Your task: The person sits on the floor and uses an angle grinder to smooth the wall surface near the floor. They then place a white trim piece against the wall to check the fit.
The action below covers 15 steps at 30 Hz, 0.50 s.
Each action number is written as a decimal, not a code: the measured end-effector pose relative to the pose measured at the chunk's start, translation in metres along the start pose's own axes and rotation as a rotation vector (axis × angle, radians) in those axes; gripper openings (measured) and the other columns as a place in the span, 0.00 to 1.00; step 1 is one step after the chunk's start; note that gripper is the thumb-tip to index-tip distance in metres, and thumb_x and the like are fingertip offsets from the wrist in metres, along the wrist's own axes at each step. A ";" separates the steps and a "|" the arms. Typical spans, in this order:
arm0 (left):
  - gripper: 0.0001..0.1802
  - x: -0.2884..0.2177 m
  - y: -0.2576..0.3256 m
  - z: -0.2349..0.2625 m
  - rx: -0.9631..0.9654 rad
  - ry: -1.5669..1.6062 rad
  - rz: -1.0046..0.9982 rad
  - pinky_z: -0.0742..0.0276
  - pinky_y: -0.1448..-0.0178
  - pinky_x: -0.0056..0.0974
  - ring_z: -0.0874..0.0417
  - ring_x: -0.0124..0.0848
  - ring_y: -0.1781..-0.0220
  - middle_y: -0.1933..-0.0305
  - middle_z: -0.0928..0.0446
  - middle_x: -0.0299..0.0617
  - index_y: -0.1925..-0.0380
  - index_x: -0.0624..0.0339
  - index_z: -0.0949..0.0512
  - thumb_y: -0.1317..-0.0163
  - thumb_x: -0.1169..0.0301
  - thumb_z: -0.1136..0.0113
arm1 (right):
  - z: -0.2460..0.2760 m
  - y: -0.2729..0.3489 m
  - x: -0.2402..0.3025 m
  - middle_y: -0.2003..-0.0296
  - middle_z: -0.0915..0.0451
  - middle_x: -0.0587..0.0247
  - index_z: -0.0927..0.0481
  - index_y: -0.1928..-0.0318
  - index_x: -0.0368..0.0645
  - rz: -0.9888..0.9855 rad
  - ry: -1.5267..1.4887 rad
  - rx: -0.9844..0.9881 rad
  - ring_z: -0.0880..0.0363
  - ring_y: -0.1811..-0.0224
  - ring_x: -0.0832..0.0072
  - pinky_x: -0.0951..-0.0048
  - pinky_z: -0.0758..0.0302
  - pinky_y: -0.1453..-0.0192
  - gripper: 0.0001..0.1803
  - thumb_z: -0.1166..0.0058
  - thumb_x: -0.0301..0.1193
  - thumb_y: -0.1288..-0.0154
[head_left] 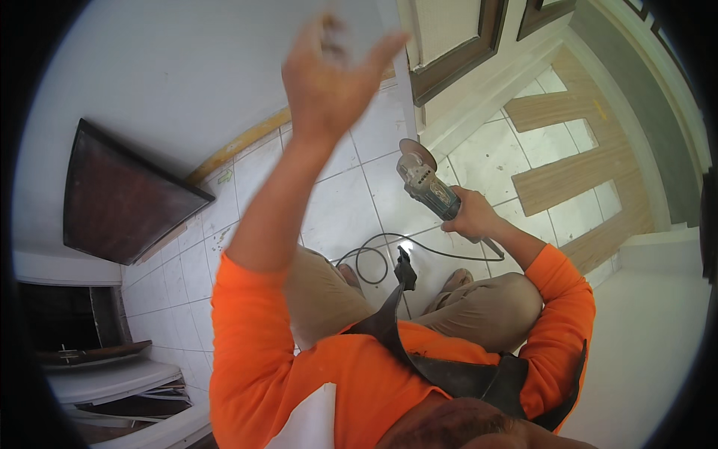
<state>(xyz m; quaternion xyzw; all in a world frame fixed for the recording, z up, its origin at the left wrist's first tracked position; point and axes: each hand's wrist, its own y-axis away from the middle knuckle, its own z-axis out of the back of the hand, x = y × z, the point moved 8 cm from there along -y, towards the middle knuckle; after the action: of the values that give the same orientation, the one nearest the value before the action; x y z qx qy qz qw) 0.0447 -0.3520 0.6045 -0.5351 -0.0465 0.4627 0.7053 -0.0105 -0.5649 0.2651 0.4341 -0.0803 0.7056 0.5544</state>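
Right hand [470,217]: grip wrapped tight round the body of an angle grinder [426,182], disc end up, held above the white tiled floor [340,202] near the wall's foot; its black cord [374,258] looped on the tiles by the knees. Left hand [333,75]: raised against the white panel [187,67], fingers loosely spread; whether it pinched anything could not be told. Dark wooden board [123,194] leaned at the floor's left edge.

Bare floor tiles [329,202] lie open between the raised left hand [329,71] and the grinder [428,183] gripped in the right hand [470,215]. A black cord [374,258] loops over the tiles by the knees. Wooden planks [572,168] cover floor to the right; a dark panel [120,194] leans left.
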 end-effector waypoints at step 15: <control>0.39 0.014 -0.122 -0.056 0.177 -0.173 0.013 0.20 0.33 0.50 0.15 0.60 0.39 0.45 0.16 0.70 0.42 0.83 0.23 0.34 0.52 0.29 | -0.002 -0.001 0.001 0.59 0.12 0.42 0.22 0.40 0.36 -0.013 0.023 -0.003 0.11 0.55 0.49 0.57 0.16 0.46 0.40 0.24 0.39 0.55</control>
<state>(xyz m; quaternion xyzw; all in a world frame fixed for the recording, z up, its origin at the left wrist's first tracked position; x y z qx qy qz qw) 0.1577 -0.3815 0.6720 -0.4291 -0.0627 0.5141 0.7400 -0.0103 -0.5625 0.2639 0.4257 -0.0722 0.7066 0.5606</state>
